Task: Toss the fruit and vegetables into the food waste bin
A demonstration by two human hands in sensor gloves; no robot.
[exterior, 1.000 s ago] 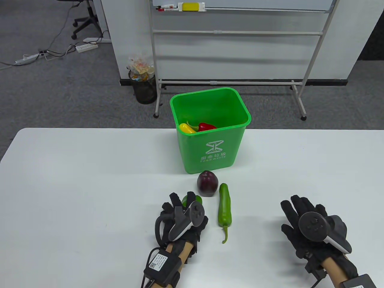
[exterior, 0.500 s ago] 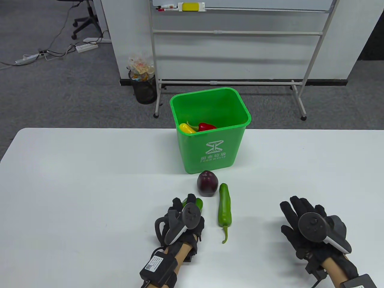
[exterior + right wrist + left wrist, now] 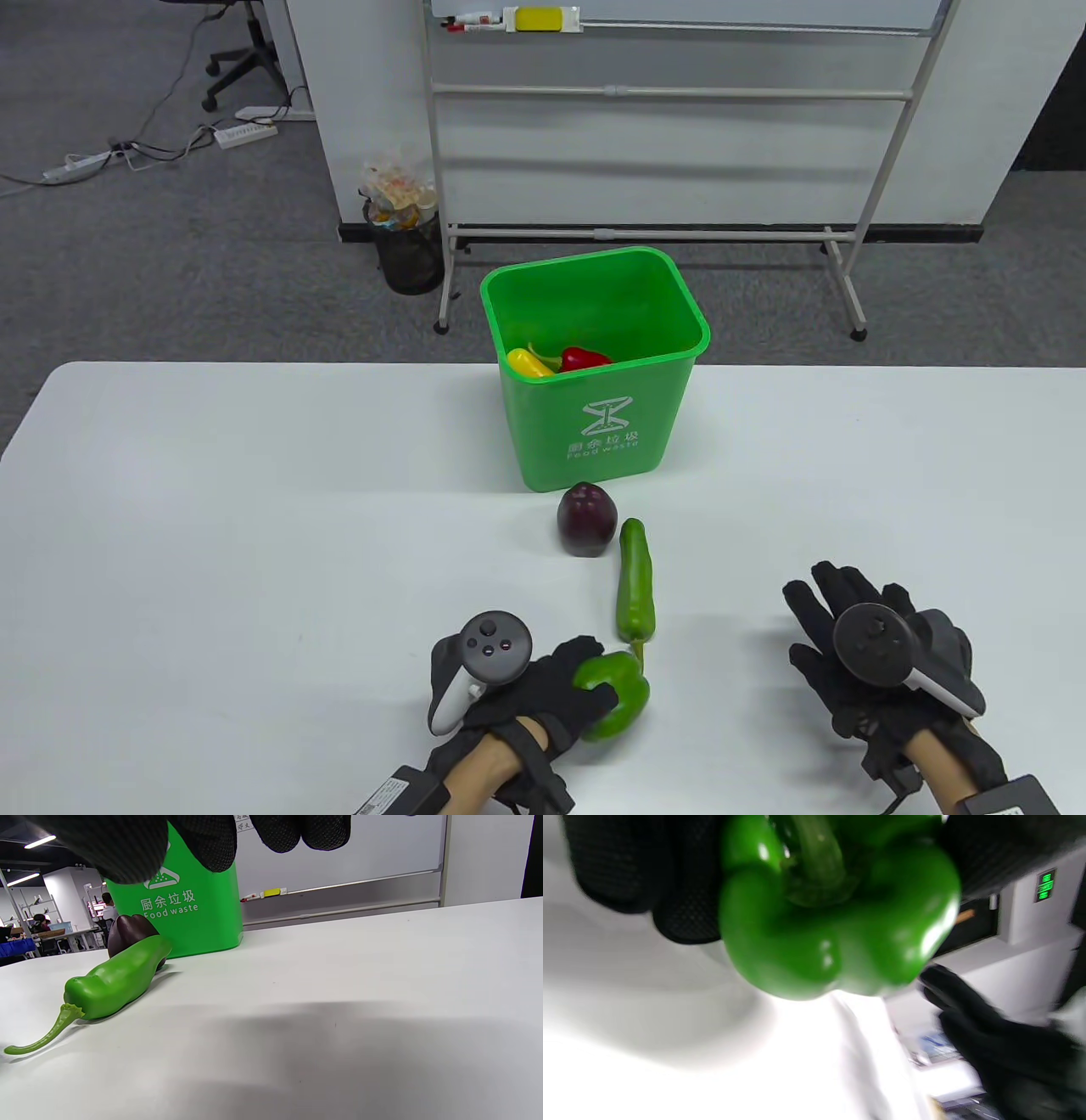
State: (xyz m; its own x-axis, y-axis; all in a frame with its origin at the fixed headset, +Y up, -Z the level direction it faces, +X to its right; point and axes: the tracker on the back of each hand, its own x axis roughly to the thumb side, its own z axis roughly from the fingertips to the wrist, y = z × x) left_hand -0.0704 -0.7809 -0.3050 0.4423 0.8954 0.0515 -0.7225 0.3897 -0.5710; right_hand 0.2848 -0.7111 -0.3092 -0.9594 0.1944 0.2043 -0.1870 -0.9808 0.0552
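Green bell pepper (image 3: 618,692) noted low in the table view, just left of centre: glossy, lobed, bright green, unblemished; in the left wrist view (image 3: 835,925) seen from the stem end, stem pale green and recessed, filling the upper centre of the frame. Held clear of the table (image 3: 212,509) in the left hand (image 3: 526,688), gloved fingers (image 3: 594,696) wrapped over its left side, palm turned toward the right of the frame, tracker (image 3: 484,658) facing up. Touching or just above the stem tip of the long green chili (image 3: 635,586); which of the two cannot be told. Chili lying lengthwise on the table, stem toward the bottom edge, also seen at left in the right wrist view (image 3: 114,982). Dark purple onion (image 3: 585,519) standing just beside the chili's far end, directly in front of the green food waste bin (image 3: 594,433). Yellow pepper (image 3: 528,363) and red pepper (image 3: 584,357) visible inside the bin. Right hand (image 3: 865,662) at lower right, palm down, fingers spread wide, gripping nothing, well apart from the chili.
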